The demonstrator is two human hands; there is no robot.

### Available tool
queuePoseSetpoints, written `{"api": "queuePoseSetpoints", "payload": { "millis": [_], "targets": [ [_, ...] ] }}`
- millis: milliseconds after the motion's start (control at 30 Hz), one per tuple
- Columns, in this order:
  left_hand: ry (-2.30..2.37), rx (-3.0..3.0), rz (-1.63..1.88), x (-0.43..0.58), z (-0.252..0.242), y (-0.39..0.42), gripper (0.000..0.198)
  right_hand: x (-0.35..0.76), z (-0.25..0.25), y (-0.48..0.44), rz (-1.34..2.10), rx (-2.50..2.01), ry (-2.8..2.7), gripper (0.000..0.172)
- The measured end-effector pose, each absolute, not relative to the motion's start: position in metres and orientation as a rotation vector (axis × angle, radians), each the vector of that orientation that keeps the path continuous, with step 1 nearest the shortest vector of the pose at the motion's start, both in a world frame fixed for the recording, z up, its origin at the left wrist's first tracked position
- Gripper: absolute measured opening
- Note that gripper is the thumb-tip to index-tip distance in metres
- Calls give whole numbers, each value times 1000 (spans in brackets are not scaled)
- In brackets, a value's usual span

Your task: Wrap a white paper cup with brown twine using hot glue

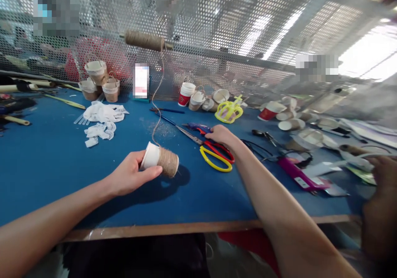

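My left hand [132,172] is closed around a white paper cup [151,156], tilted on its side above the table. Jute twine [168,162] is wound around the cup's lower half. From there a strand rises to a twine spool [144,39] mounted on the mesh wall. Farther right, my right hand [221,134] grips a blue and red glue gun [198,127] lying on the table, its handle mostly covered by the fingers. Just below that hand lie scissors [217,158] with one red and one yellow handle.
Twine-wrapped cups [96,73] are stacked at back left, near crumpled white gloves [102,112]. A phone [141,81] leans at the wall. A red-and-white cup [186,94] and yellow crown [229,112] stand behind. Right hold a purple power strip [299,174] and another person's hand [383,174].
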State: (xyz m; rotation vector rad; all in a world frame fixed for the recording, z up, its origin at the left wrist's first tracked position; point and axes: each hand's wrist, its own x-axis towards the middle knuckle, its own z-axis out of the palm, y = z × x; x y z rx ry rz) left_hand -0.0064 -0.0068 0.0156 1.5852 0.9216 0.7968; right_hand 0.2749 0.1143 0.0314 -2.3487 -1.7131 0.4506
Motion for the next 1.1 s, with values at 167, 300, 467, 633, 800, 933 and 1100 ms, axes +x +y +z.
{"api": "queuePoseSetpoints", "payload": {
  "millis": [167, 300, 467, 633, 800, 933, 1100],
  "targets": [
    [940, 1541, 868, -5, 13, -4, 28, 270, 29, 109, 576, -2254, -1629, 24],
    [964, 1539, 881, -6, 10, -2, 32, 260, 41, 93, 645, -1985, -1522, 8],
    [977, 1483, 877, -5, 8, 0, 32, 241, 60, 61, 940, -1661, -1492, 10],
    [1015, 1471, 881, -4, 6, 1, 33, 222, 64, 34, 1227, -1350, -1560, 19],
    [1088, 1506, 892, -5, 7, 1, 35, 219, 62, 17, 1264, -1300, -1672, 20],
    [1104, 1485, 877, -4, 7, 1, 36, 221, 69, 5, 1174, -1360, -1774, 17],
    [1130, 1478, 878, -3, 6, 3, 38, 216, 72, -8, 963, -1627, -1962, 25]
  ]
}}
